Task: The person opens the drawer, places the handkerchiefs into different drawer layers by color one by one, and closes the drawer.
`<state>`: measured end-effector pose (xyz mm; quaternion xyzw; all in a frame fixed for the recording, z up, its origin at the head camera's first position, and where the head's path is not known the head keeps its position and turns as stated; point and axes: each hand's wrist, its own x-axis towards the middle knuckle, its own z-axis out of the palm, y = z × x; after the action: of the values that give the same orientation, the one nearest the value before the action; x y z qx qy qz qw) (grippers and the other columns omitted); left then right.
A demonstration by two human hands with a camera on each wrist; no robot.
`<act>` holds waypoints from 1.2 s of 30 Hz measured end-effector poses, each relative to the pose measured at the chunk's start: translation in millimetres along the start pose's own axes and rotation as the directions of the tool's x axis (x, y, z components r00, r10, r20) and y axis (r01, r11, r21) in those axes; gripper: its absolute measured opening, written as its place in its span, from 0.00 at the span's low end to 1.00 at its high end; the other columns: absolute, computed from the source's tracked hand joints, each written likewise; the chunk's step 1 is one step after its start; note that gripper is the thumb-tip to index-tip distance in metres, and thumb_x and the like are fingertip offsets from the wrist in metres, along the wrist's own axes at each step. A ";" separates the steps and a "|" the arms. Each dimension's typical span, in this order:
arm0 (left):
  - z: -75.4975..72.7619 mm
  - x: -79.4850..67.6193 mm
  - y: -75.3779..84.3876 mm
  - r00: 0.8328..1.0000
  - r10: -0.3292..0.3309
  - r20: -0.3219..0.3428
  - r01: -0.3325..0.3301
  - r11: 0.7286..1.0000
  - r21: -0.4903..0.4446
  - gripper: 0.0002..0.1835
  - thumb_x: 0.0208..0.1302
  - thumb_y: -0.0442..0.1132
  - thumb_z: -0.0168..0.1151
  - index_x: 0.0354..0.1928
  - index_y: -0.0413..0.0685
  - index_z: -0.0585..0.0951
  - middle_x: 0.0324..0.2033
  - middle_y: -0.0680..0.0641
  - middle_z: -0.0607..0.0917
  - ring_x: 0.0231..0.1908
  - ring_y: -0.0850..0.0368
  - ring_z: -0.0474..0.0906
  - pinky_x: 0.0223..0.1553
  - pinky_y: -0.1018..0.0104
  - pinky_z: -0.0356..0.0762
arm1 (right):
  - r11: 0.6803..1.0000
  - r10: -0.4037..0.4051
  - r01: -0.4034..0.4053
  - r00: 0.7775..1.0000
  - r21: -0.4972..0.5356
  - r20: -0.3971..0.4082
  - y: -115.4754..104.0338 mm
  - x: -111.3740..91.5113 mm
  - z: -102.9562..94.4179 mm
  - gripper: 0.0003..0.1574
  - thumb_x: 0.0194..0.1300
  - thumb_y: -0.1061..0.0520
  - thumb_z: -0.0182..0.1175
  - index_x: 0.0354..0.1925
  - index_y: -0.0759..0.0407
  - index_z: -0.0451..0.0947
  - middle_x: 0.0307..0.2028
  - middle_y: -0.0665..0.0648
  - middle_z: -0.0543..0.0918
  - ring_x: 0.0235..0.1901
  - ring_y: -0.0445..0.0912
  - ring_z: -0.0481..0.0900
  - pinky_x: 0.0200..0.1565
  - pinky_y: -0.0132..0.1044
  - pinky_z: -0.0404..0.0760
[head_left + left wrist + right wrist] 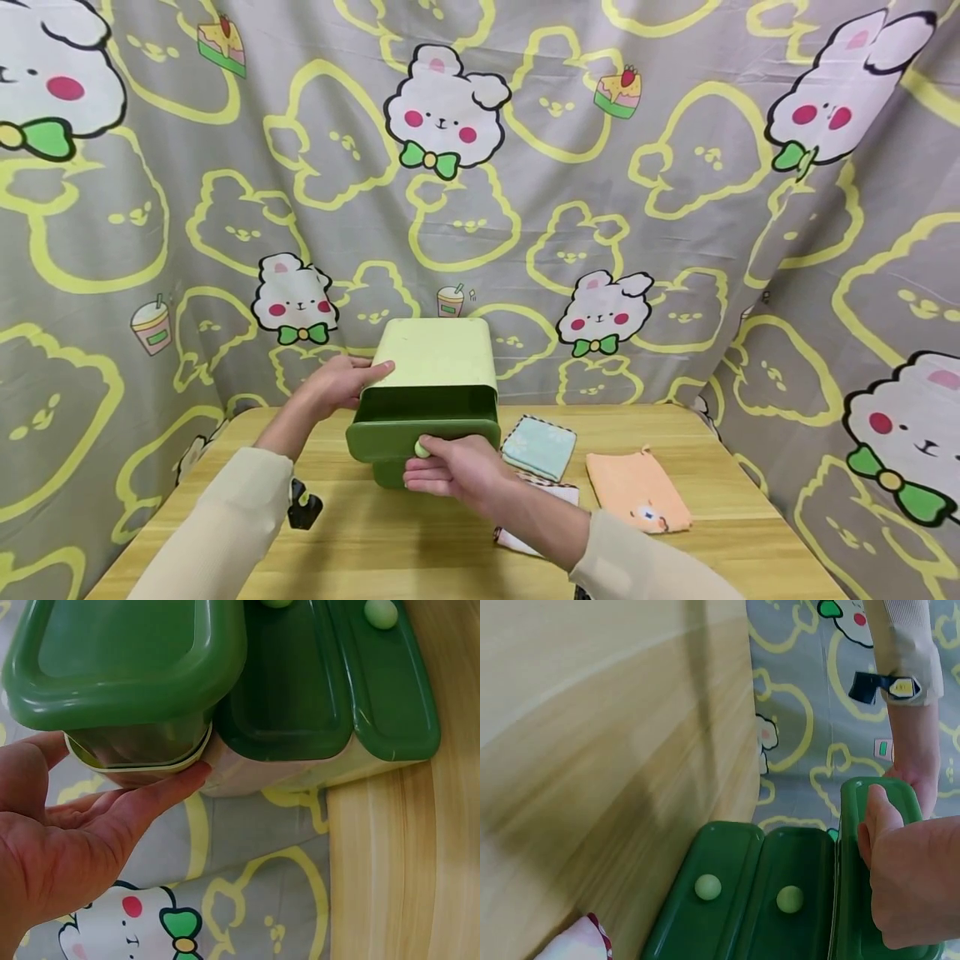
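Observation:
A stacked drawer cabinet point(437, 354) with a pale green shell and dark green drawers stands on the table. Its top drawer point(375, 437) is pulled partly out, so a dark gap shows behind the drawer front. My left hand point(347, 382) holds the cabinet's upper left side, thumb over the top edge and fingers along the side wall. My right hand point(465, 471) pinches the round pale knob point(422, 450) of the top drawer, its thumb on the knob. Two lower drawers, a middle drawer point(292, 682) and a bottom drawer point(397, 690), are closed.
Right of the cabinet lie a folded light blue cloth point(540, 447), a white cloth point(558, 493) partly behind my right arm, and an orange cloth point(636, 483). A patterned curtain point(465, 233) hangs close behind the wooden table point(360, 550). A black wrist strap piece point(303, 506) hangs by my left sleeve.

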<state>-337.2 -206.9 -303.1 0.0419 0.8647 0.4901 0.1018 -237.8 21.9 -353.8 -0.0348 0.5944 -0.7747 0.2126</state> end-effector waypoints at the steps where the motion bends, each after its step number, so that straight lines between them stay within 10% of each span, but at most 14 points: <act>1: -0.2 -0.5 0.2 1.000 0.003 0.002 -0.003 1.000 0.003 0.41 0.75 0.58 0.55 0.74 0.30 0.63 0.69 0.29 0.70 0.65 0.35 0.73 0.62 0.46 0.79 | 1.000 -0.004 0.004 1.000 0.000 0.002 0.8 -2.2 0.7 0.27 0.76 0.55 0.58 0.60 0.77 0.72 0.43 0.68 0.88 0.47 0.60 0.88 0.51 0.43 0.87; 36: 0.6 -3.2 -1.8 0.999 0.022 0.042 -0.020 0.999 -0.050 0.40 0.76 0.57 0.54 0.74 0.30 0.62 0.68 0.30 0.72 0.65 0.37 0.74 0.63 0.46 0.78 | 0.999 -0.032 0.033 0.999 -0.033 0.011 29.1 -26.0 7.0 0.25 0.75 0.55 0.58 0.54 0.79 0.75 0.42 0.68 0.88 0.44 0.57 0.89 0.50 0.45 0.87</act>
<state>-333.9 -207.9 -304.5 0.0589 0.8495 0.5113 0.1158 -203.7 19.3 -373.8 -0.0518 0.6053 -0.7681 0.2025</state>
